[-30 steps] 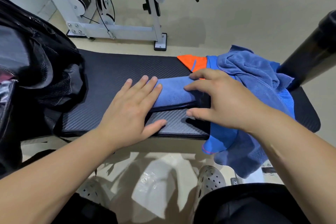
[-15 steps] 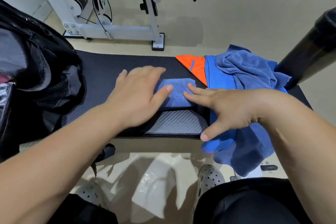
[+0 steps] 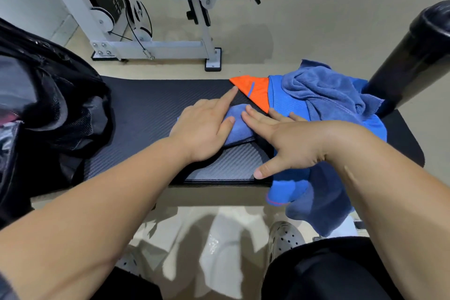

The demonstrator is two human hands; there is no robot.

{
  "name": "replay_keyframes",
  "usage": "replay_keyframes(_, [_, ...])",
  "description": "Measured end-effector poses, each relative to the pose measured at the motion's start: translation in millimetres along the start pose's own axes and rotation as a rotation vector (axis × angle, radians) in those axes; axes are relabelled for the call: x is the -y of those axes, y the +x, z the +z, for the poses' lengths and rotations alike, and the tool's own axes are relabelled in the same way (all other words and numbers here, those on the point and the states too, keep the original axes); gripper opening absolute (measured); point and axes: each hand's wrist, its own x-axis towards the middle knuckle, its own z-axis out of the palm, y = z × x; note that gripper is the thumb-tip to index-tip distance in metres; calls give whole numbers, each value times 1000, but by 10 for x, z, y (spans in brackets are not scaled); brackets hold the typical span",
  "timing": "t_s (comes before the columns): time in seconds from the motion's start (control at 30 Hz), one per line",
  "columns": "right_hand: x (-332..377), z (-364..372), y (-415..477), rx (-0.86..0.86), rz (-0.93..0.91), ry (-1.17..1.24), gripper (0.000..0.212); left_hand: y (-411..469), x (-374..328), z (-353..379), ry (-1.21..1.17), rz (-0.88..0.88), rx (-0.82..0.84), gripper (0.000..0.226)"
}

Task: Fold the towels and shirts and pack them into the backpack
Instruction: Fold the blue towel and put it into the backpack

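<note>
Blue was the colour of the small folded towel [image 3: 239, 126] in the head view. It lay near the middle of the black padded bench [image 3: 146, 109], and both hands were on it. The left hand [image 3: 202, 129] lay flat over the left part of the folded towel. It gripped nothing: its index finger pointed straight out towards the orange corner of the shirt [image 3: 280, 102], and its thumb pressed on the cloth. The right hand [image 3: 294, 143] was also flat and spread, with straight fingers. Its fingertips touched the right edge of the folded towel, and its thumb stood out towards the near edge of the bench. It held nothing either.

The shirt, blue with an orange part, lay just beside the folded towel on the right part of the bench and hung over the near edge. A loose towel [image 3: 323, 95], also blue, lay crumpled on top of the shirt. The black backpack [image 3: 48, 105] stood at the left end of the bench, well apart from the hands. Behind the bench stood a white gym machine [image 3: 151, 44] on the pale floor, and a black roller pad [image 3: 414, 56] rose at the right. Below, a grey perforated shoe [image 3: 285, 238] was visible.
</note>
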Motion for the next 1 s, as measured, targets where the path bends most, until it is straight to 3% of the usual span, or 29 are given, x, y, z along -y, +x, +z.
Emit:
replay_keyframes(0.17, [16, 82, 40, -79, -25, -24, 118, -249, -103, -45, -38, -72, 61, 67])
replay_keyframes(0.4, [175, 264, 48, -118, -16, -41, 112, -533, -74, -255, -324, -163, 205, 61])
replay_keyframes(0.6, [377, 393, 55, -144, -21, -43, 118, -805, 12, -253, -694, -279, 148, 52])
replay_keyframes(0.8, [534, 366, 29, -163, -97, -13, 100, -1023, 169, -463, -673, -247, 222, 58])
replay_keyframes(1.0, [1081, -134, 24, -225, -225, 69, 76, -1510, 427, -877, -607, -276, 43, 54])
